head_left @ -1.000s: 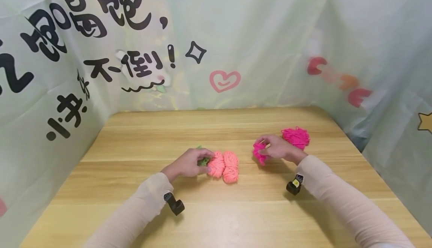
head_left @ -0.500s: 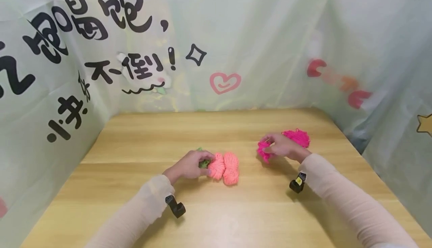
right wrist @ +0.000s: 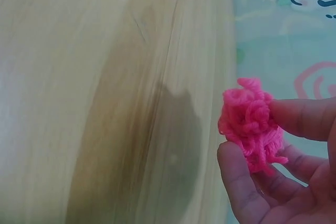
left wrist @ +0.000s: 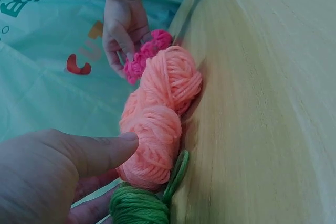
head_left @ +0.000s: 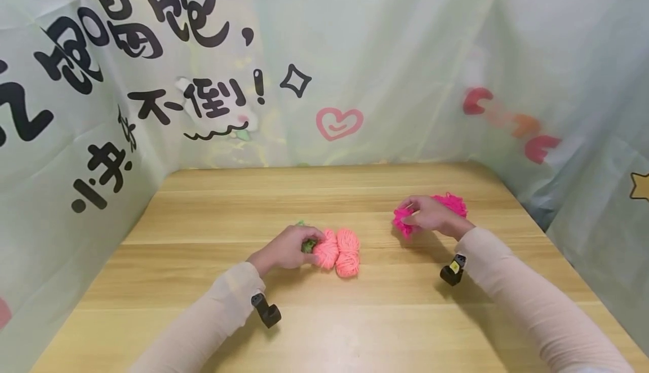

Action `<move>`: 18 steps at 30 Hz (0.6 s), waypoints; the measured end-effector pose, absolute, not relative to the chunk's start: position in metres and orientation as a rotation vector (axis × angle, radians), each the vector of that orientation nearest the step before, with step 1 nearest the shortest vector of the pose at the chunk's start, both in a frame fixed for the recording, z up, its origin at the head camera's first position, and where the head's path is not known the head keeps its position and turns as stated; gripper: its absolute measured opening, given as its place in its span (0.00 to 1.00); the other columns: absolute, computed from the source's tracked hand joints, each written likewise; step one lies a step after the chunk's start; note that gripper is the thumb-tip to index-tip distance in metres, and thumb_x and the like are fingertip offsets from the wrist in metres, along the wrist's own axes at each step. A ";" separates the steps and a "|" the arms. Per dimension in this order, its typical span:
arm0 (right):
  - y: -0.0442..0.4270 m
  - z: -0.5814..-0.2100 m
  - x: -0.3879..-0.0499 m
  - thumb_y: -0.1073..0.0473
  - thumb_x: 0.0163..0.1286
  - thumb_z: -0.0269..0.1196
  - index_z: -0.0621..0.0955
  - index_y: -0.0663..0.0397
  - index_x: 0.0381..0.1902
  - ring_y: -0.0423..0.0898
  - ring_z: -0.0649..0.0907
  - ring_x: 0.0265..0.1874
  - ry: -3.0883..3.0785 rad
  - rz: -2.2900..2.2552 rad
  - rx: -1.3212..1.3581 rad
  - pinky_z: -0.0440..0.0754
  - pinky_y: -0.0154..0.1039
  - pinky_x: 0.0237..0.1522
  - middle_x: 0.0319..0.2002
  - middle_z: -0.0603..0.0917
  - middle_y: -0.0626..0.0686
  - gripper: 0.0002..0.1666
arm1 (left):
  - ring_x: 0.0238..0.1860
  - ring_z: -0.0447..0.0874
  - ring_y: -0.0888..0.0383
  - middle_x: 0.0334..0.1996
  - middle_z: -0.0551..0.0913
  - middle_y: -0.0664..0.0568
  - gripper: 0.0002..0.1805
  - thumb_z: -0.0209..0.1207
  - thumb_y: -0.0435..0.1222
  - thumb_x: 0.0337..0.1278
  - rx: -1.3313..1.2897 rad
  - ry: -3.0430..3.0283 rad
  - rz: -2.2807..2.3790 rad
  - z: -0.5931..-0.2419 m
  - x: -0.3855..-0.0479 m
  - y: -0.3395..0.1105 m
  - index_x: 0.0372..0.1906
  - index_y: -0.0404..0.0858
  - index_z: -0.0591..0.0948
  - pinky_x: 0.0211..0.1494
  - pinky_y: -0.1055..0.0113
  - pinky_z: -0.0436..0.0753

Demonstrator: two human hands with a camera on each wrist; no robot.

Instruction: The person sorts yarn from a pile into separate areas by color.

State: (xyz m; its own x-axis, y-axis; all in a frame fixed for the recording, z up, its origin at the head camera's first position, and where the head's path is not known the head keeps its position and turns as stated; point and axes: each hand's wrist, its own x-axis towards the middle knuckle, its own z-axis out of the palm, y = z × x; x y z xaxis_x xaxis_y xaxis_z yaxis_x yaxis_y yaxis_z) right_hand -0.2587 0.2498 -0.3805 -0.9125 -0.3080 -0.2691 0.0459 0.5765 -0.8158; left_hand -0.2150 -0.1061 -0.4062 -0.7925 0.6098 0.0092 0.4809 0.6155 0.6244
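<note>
Two coral yarn skeins lie side by side on the table; my left hand (head_left: pixel 288 247) grips the nearer left skein (head_left: pixel 327 250), its thumb on the strands in the left wrist view. The right skein (head_left: pixel 347 253) touches it. A green yarn bundle (left wrist: pixel 139 205) lies against the left skein, partly hidden by my left hand. My right hand (head_left: pixel 431 215) pinches a small hot-pink yarn bundle (right wrist: pixel 253 124) between thumb and fingers, held above the table. Behind that hand lies a larger hot-pink yarn skein (head_left: pixel 453 204), partly covered by it.
A wooden table (head_left: pixel 324 316) carries all the yarn. Printed cloth (head_left: pixel 405 80) hangs round its back and sides. Each sleeve cuff has a small black camera mount.
My right hand has moved a little right and back with the small pink bundle, now covering more of the larger pink skein. My left hand stays on the coral skein.
</note>
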 end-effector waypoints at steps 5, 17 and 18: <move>0.253 -0.378 -0.259 0.68 0.67 0.60 0.70 0.72 0.57 0.49 0.82 0.38 2.430 -1.301 -0.202 0.84 0.46 0.42 0.49 0.75 0.67 0.22 | 0.56 0.77 0.51 0.53 0.82 0.49 0.24 0.71 0.34 0.50 0.891 2.653 0.905 -0.406 -0.215 -0.105 0.55 0.39 0.80 0.63 0.56 0.72; 0.266 -0.373 -0.261 0.67 0.66 0.62 0.72 0.71 0.56 0.52 0.82 0.39 2.580 -1.157 -0.260 0.83 0.50 0.43 0.48 0.77 0.69 0.22 | 0.56 0.77 0.49 0.52 0.82 0.48 0.23 0.71 0.34 0.50 0.912 2.655 0.888 -0.405 -0.214 -0.104 0.54 0.38 0.80 0.62 0.55 0.72; 0.267 -0.373 -0.261 0.66 0.65 0.62 0.73 0.70 0.55 0.54 0.82 0.40 2.614 -1.118 -0.267 0.82 0.50 0.44 0.49 0.77 0.69 0.22 | 0.56 0.77 0.50 0.52 0.82 0.48 0.23 0.71 0.34 0.50 0.916 2.658 0.889 -0.406 -0.214 -0.104 0.54 0.38 0.81 0.62 0.55 0.72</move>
State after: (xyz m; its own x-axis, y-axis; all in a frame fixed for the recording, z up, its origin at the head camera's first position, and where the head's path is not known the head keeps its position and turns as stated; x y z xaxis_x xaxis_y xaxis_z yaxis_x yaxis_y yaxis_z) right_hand -0.2614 0.2667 -0.3728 -0.9423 -0.2780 -0.1864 -0.0573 0.6826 -0.7285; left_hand -0.2142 -0.1039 -0.4056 -0.7901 0.6129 0.0129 0.4972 0.6283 0.5984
